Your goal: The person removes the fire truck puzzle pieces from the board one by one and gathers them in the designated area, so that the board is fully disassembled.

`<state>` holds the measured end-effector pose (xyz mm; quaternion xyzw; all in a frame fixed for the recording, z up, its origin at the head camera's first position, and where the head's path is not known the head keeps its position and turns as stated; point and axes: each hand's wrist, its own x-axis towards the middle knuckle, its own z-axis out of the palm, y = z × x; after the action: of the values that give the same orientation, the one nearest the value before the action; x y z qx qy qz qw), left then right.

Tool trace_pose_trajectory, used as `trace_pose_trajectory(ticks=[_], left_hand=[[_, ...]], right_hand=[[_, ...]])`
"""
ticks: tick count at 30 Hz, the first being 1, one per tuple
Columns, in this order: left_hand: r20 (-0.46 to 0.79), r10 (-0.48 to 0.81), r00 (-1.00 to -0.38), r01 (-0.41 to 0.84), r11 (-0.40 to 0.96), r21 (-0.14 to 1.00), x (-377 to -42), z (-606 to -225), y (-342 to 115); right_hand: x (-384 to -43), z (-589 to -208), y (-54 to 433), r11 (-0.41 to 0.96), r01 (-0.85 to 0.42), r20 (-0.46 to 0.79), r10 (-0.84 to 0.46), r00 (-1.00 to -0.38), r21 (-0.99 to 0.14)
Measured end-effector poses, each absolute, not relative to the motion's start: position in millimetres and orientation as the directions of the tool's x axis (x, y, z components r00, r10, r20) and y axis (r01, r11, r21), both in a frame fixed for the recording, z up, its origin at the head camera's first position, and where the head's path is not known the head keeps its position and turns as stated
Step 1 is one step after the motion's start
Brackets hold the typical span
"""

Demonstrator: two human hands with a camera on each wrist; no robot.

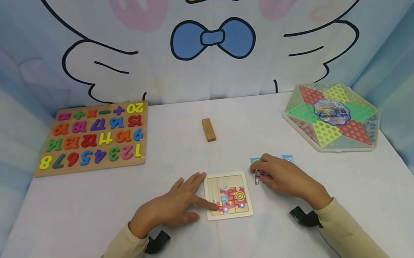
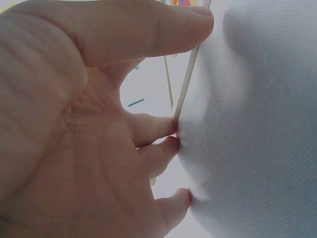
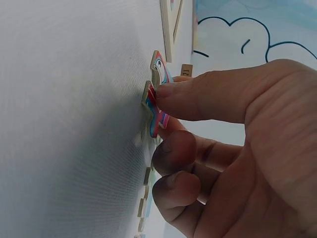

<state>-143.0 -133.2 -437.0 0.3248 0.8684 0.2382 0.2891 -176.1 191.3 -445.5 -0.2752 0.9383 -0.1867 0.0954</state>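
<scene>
A small wooden puzzle tray (image 1: 230,216) lies in front of me, with several joined jigsaw pieces (image 1: 235,198), mostly red, in its lower right part. My left hand (image 1: 173,203) rests at the tray's left side, fingers spread. One of its fingers reaches over the rim onto the pieces' left end, and the left wrist view shows fingertips at the tray's edge (image 2: 185,84). To the right of the tray, my right hand (image 1: 281,176) pinches a red and blue jigsaw piece (image 3: 150,103) between thumb and fingers. Other loose jigsaw pieces (image 1: 287,158) lie partly hidden behind that hand.
A board of coloured numbers (image 1: 143,130) lies at the back left. Beyond the tray is a small wooden block (image 1: 209,129). At the back right sits a hexagonal box with a star pattern (image 1: 332,112). A printed curtain (image 1: 219,73) hangs behind the table.
</scene>
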Motion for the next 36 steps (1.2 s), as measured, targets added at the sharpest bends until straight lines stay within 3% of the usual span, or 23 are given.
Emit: trace_pose_trajectory(ticks=[28,36], left_hand=[[-0.347,0.691,-0.634,0.418,0.683,0.599,-143,-439,-134],[-0.348,0.697,-0.627,0.419,0.678,0.604,-143,-438,-134]], right_hand=[[-171,-445,186,0.81,-0.485,-0.055,-0.529,-0.847,-0.33],[-166,-431,186,0.805,-0.514,0.103,-0.508,-0.855,-0.296]])
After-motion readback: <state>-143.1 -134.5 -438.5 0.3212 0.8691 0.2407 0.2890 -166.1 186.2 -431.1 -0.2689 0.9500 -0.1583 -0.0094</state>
